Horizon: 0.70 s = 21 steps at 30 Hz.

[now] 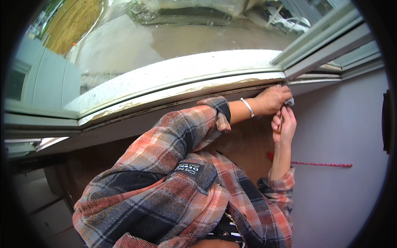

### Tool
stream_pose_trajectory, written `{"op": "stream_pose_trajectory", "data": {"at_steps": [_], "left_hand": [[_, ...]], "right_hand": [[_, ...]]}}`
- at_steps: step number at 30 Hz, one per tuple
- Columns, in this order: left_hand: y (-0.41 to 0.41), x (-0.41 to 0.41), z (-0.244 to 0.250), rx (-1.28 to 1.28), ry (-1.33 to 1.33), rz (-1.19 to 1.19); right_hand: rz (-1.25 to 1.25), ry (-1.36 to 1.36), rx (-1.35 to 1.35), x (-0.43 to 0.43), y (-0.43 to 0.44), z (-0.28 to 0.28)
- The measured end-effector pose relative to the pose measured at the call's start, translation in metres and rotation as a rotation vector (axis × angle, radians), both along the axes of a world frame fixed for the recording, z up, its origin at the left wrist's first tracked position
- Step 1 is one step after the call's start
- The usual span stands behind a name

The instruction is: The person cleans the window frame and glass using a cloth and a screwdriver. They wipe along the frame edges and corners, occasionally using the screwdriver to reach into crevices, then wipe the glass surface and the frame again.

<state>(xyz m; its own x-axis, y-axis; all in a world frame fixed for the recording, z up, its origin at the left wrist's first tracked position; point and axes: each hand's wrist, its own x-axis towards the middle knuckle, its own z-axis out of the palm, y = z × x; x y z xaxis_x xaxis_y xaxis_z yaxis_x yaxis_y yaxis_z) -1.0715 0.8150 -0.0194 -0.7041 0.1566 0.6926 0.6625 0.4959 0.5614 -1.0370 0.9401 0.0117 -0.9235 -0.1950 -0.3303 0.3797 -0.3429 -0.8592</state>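
Note:
My left hand (274,97), with a silver bangle at the wrist, reaches to the lower right corner of the white window frame (192,88). Its fingers are closed on a small grey cloth (290,101), pressed near the dirty groove (223,92) under the frame. Just below it, my right hand (284,122) grips a slim tool with an amber-brown handle (280,125). That tool's tip is hidden by the cloth and my left fingers, so its kind cannot be told.
A pale wall (328,130) runs along the right, with a thin red patterned stick (322,164) against it. Opened window sashes (328,49) stand at the upper right. Outside lie wet paving (124,40) and a parked white car (288,23). Brown flooring (245,145) shows below my arms.

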Motion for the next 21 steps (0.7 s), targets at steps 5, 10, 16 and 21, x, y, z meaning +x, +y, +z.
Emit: {"op": "stream_pose_trajectory", "data": {"at_steps": [5,10,16,21], "left_hand": [[-0.017,0.013,-0.02,-0.043,0.081,0.019],[-0.054,0.079,-0.001,-0.114,0.09,0.102],[-0.112,0.185,0.004,-0.202,0.029,0.371],[-0.16,0.267,0.005,-0.27,0.066,0.651]], "right_hand": [[0.095,0.103,0.306,0.017,-0.019,-0.006],[0.294,0.199,0.387,0.063,-0.04,0.001],[0.697,0.38,0.506,0.118,-0.077,0.005],[0.889,1.313,0.629,0.145,-0.133,-0.003]]}}
